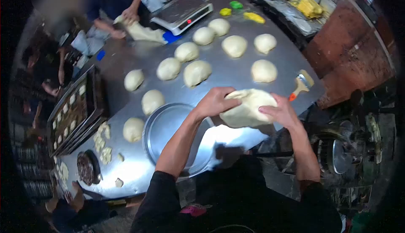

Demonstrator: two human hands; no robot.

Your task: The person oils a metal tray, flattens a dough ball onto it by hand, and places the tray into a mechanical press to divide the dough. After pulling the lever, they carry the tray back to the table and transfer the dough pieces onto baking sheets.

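Dough (249,111) looks lifted off the counter (291,58), held between both hands, right of the round pan (166,125). Left hand (217,102) grip: closed around its left edge, thumb on top; right hand (283,111) grip: pinched on its right edge. Risks: uneven pull could tear it, loose pinch could drop it, wide right swing could knock the brush (301,85)

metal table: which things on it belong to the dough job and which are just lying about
Likely in the job: held dough, gripped by left hand and right hand; dough balls; round pan; perhaps the scale

Apparently just lying about: brush; small green item; long yellow item
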